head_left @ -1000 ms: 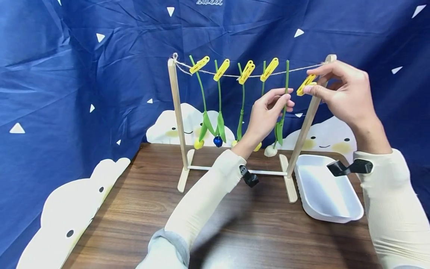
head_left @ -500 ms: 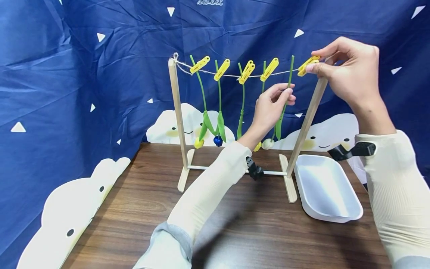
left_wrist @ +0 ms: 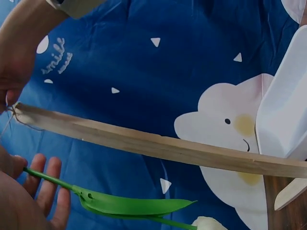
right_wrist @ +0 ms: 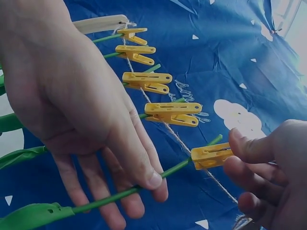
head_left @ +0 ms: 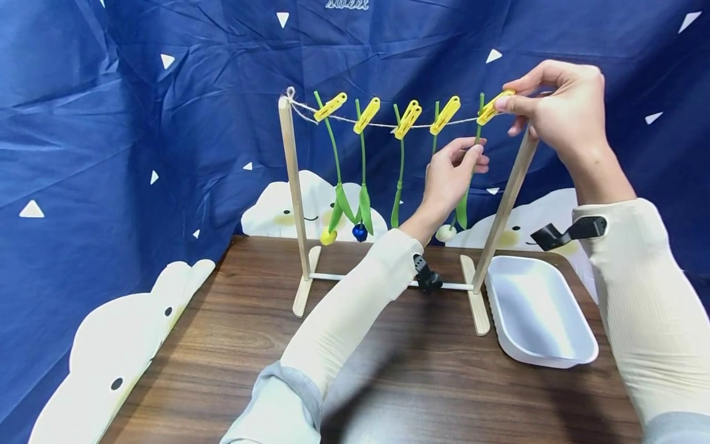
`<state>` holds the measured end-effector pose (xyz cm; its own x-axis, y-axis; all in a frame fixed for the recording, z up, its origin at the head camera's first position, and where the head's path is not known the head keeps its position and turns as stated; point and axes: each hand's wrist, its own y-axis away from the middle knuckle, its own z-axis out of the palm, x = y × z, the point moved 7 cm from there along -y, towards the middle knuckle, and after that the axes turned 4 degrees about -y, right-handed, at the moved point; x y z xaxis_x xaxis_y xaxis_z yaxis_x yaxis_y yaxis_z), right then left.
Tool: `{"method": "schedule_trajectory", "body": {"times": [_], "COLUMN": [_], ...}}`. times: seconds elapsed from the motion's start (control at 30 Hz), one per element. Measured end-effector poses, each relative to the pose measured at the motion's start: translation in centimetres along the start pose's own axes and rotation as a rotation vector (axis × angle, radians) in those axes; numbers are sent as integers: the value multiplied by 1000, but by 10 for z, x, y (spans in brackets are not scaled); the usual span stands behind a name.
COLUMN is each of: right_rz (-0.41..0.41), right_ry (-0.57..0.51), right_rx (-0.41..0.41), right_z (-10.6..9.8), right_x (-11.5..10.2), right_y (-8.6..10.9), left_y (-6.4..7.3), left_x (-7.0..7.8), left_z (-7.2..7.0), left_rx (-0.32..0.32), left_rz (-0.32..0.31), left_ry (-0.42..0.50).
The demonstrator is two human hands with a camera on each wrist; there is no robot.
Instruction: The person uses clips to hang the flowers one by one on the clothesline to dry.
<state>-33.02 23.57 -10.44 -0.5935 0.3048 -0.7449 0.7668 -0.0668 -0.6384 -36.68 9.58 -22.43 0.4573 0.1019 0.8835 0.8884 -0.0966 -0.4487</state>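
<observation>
My left hand (head_left: 448,176) pinches the green stem (right_wrist: 176,168) of an artificial flower between thumb and forefinger. Its white bloom (head_left: 446,233) hangs head down below a green leaf (left_wrist: 134,205). At the right end of the string, my right hand (head_left: 574,108) pinches the handle end of a yellow clothespin (right_wrist: 205,156). The clip's nose lies over the string (right_wrist: 177,138) and the stem's upper end; whether it has closed on both I cannot tell. Farther left, several yellow clothespins (head_left: 367,115) hold other upside-down flowers on the string, including a blue bloom (head_left: 360,232).
The string runs between two wooden posts (head_left: 294,185) of a stand with flat feet and a white crossbar (head_left: 327,277). Right of the stand, a white plastic tray (head_left: 540,361) rests on the brown wooden table (head_left: 233,370). Behind hangs a blue cloth (head_left: 183,123).
My right hand has raised the clothespin and brought it left to the string and stem. The left hand has shifted slightly up and right, still holding the stem.
</observation>
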Motion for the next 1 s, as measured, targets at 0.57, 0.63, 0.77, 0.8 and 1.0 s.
{"method": "schedule_trajectory", "body": {"times": [0.57, 0.63, 0.77, 0.8, 1.0], "right_rz": [115, 118, 107, 101, 72], "right_ry": [102, 96, 94, 97, 105], "right_rx": [-95, -105, -111, -110, -109], "right_z": [8, 8, 8, 8, 8], "right_x": [18, 21, 24, 24, 23], "right_y": [0, 2, 5, 5, 8], "left_y": [3, 3, 5, 5, 5], "left_x": [0, -1, -2, -2, 1], "left_z": [-1, -1, 0, -1, -3], "left_rx": [16, 15, 9, 9, 22], "left_rz": [-51, -54, -68, -72, -62], "left_ry": [-13, -18, -33, -38, -79]}}
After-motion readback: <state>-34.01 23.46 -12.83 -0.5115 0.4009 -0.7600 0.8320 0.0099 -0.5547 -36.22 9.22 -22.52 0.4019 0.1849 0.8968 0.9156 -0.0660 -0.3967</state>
